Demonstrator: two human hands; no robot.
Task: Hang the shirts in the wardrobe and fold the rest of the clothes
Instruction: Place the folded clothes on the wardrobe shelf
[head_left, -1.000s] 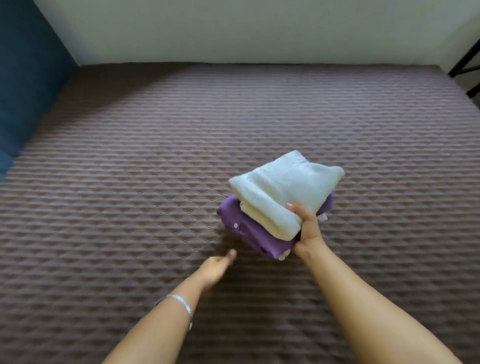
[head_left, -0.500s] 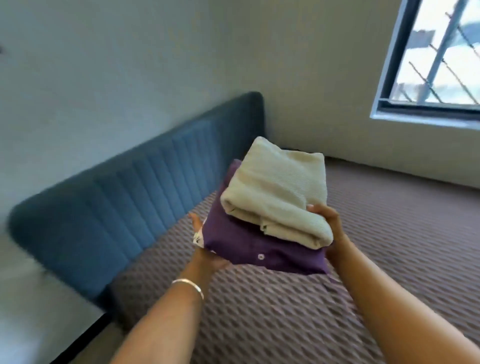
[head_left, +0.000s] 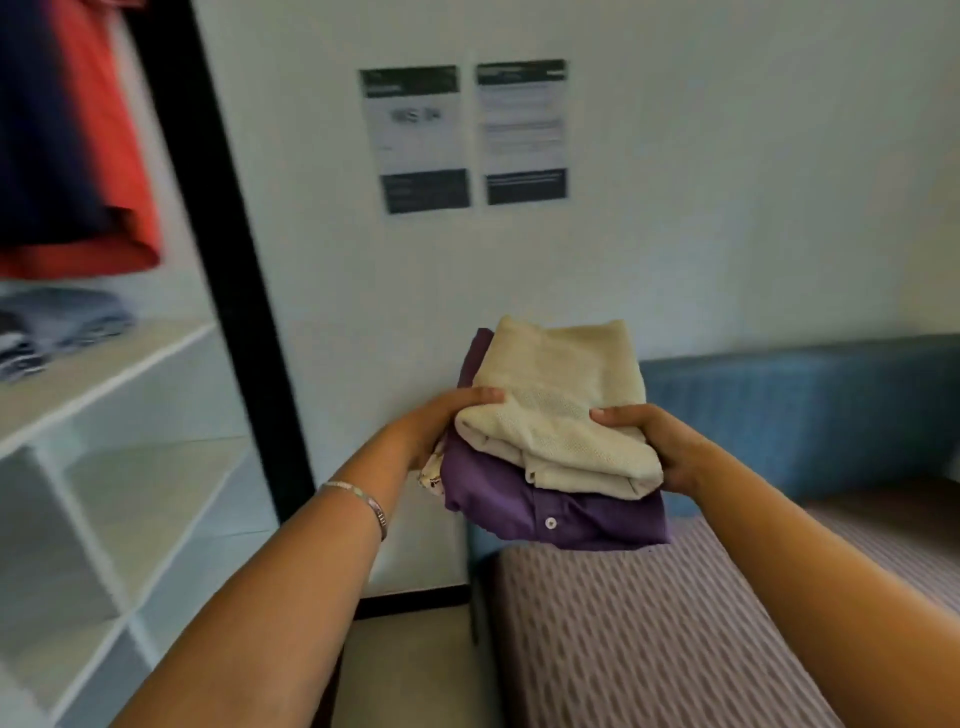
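Left hand (head_left: 447, 415), right hand (head_left: 654, 441), thumbs atop folded stack (head_left: 556, 436)

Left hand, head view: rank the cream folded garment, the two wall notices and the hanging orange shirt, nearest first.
From the left hand:
1. Cream folded garment, gripped, top of the stack.
2. Wall notices, above on the wall.
3. Orange shirt, far left in the wardrobe.

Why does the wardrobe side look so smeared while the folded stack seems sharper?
Head view: motion blur streaks the hanging shirts, the wardrobe shelves and the wall notices, whose text is unreadable; the cream garment and purple shirt, gripped by the left hand and right hand, stay fairly sharp. Wide-angle bending; soft light, no glare.
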